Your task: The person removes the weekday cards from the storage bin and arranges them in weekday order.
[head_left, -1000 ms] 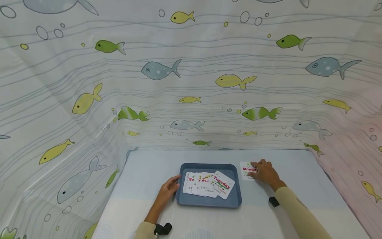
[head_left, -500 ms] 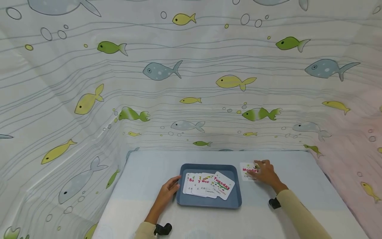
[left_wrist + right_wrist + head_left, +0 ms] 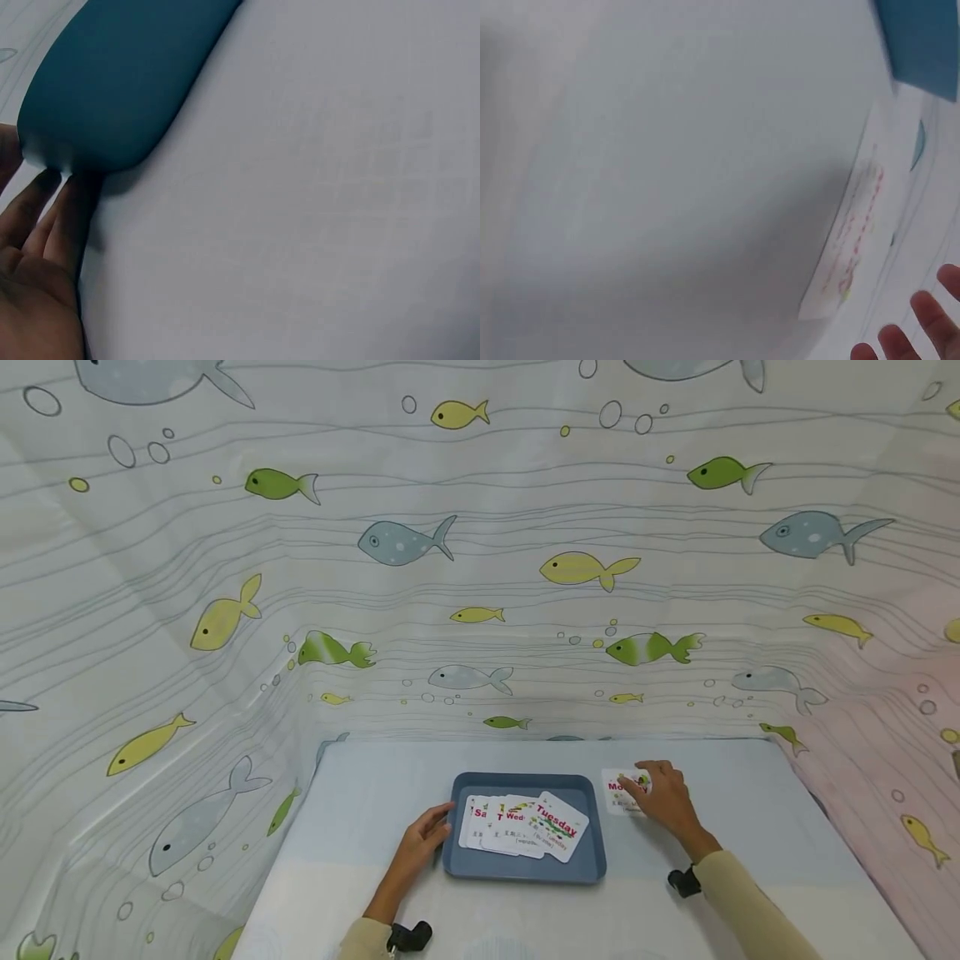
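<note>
My left hand [image 3: 416,845] rests its outstretched fingers against the left end of a blue-grey tray [image 3: 525,871]; the left wrist view shows the fingertips [image 3: 51,180] right at its outer wall. Several overlapping white weekday cards lie fanned in the tray, with the Tuesday card [image 3: 558,827] on the right in full view. Right of the tray, on the table, lies the Monday card [image 3: 614,803]. My right hand [image 3: 666,795] is over that card's right part, thumb and fingers spread. In the right wrist view those fingers [image 3: 931,319] hold nothing, beside the Monday card [image 3: 847,238].
The table has a pale blue and white cover [image 3: 375,777]. Behind and beside it hangs a white cloth [image 3: 480,635] printed with fish. A black wrist camera [image 3: 409,936] sits at the left wrist, another [image 3: 684,882] at the right.
My right hand has eased off the Monday card, its thumb and fingers now apart. The Monday card stays beside the tray. My left hand keeps its place at the tray.
</note>
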`<state>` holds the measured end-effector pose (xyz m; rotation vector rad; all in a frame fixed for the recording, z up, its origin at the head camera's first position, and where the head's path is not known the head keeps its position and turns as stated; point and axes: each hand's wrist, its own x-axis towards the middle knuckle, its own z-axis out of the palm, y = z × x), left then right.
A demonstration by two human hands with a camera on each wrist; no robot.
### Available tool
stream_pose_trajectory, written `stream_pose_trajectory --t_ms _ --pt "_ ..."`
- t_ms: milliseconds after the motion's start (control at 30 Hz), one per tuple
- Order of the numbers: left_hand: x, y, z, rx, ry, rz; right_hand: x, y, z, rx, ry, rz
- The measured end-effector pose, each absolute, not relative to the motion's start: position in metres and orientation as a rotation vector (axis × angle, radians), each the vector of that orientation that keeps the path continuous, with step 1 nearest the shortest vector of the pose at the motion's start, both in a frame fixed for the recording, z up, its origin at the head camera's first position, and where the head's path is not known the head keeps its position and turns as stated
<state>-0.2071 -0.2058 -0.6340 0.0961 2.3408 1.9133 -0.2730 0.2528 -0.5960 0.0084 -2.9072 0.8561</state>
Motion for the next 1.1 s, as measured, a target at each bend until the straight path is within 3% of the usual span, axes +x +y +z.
stream_pose_trajectory --t_ms 1100 --pt "-0.206 -0.206 -0.635 0.128 2.357 1.911 -0.256 0.185 -0.566 0.325 -2.852 1.247"
